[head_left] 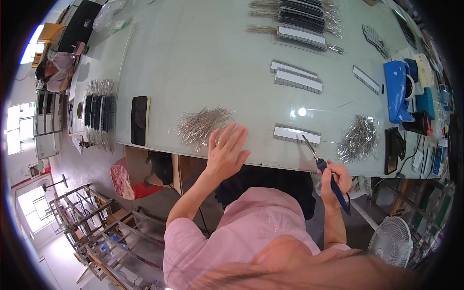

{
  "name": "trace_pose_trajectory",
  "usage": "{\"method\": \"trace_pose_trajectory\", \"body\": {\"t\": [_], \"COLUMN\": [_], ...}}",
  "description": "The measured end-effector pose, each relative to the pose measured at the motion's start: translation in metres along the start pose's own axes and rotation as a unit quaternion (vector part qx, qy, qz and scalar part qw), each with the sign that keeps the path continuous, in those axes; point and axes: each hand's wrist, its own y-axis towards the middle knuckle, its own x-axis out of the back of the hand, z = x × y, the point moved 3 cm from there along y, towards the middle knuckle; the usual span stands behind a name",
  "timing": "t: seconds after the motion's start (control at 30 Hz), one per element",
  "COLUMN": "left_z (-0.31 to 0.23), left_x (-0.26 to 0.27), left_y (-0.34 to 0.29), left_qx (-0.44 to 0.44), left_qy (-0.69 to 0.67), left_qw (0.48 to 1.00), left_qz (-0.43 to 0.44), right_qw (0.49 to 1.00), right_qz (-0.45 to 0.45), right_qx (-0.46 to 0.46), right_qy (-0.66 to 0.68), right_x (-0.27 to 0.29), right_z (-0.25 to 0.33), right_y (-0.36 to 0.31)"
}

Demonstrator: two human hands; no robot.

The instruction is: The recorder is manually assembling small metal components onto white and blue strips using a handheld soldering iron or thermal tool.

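My right hand (335, 181) grips the blue handle of a soldering iron (313, 152) with a cord. Its metal tip hangs over or touches a white strip with dark gridded edges (297, 134) near the table's front edge; contact is hard to tell. Fingers stretched out, my left hand (228, 150) lies at the right side of a loose heap of thin silvery wire pieces (203, 124). Whether a fine wire is between its fingers is too small to see. Right of the strip lies a second silvery wire heap (358, 139).
On the glass-topped table (183, 72) lie more white strips (298, 81), stacked dark strips with wires (302, 21), another wired bundle (99, 111) and a phone (139, 121). A blue tape dispenser (398, 92) stands right. Beyond the edge are a fan (391, 239) and a red stool (128, 181).
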Motion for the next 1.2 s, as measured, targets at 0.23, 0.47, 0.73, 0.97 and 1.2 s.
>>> {"method": "trace_pose_trajectory", "body": {"t": [0.23, 0.47, 0.73, 0.97, 1.2], "left_z": [-0.031, -0.033, -0.032, -0.033, -0.032], "left_x": [-0.014, -0.014, -0.015, -0.015, -0.013], "left_y": [0.016, 0.024, 0.024, 0.024, 0.020], "left_qx": [0.012, -0.004, -0.014, -0.012, -0.009], "left_qy": [-0.081, -0.068, -0.063, -0.064, -0.085], "left_qw": [0.997, 0.998, 0.998, 0.998, 0.996], "left_qz": [-0.016, -0.006, 0.002, 0.002, -0.037], "right_qw": [0.999, 0.997, 0.990, 0.987, 0.985], "right_qz": [0.028, 0.058, 0.063, 0.084, 0.101], "right_qx": [0.036, 0.053, 0.116, 0.120, 0.130], "right_qy": [0.004, -0.021, -0.059, -0.064, -0.057], "right_x": [-0.018, -0.029, -0.048, -0.058, -0.058], "right_z": [0.013, 0.022, 0.030, 0.034, 0.034], "right_y": [0.014, 0.023, 0.037, 0.045, 0.046]}}
